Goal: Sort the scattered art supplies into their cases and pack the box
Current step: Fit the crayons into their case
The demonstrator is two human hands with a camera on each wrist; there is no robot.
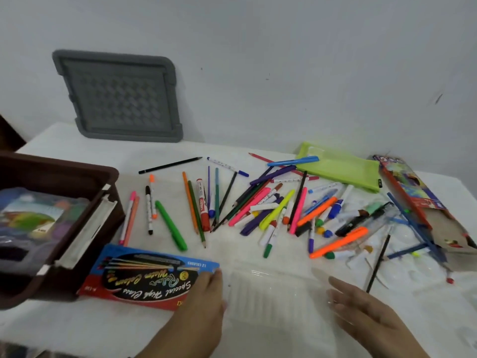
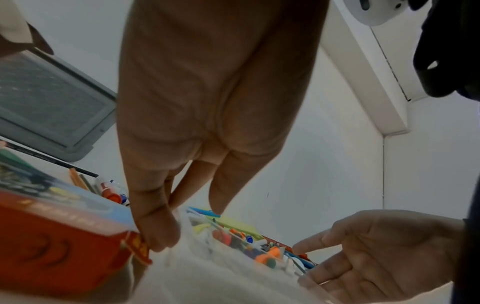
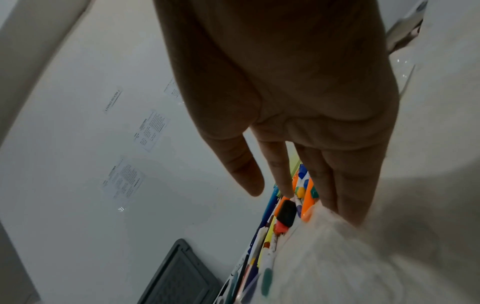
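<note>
A red and blue watercolour box (image 1: 144, 277) lies at the table's near left. My left hand (image 1: 206, 293) is at its right end, and its fingertips (image 2: 158, 238) press on the end flap (image 2: 139, 246) while the thumb stands apart. A clear ribbed plastic tray (image 1: 268, 298) lies between my hands. My right hand (image 1: 361, 308) hovers at the tray's right side, fingers (image 3: 280, 170) straight and holding nothing. A jumble of pens, markers and pencils (image 1: 258, 208) covers the middle of the table.
A brown storage box (image 1: 59, 177) with supplies inside stands at the left. Its grey lid (image 1: 118, 96) leans on the wall. A green pouch (image 1: 340, 169) and an open coloured-pencil carton (image 1: 413, 192) lie at the right, beside clear plastic cases (image 1: 374, 218).
</note>
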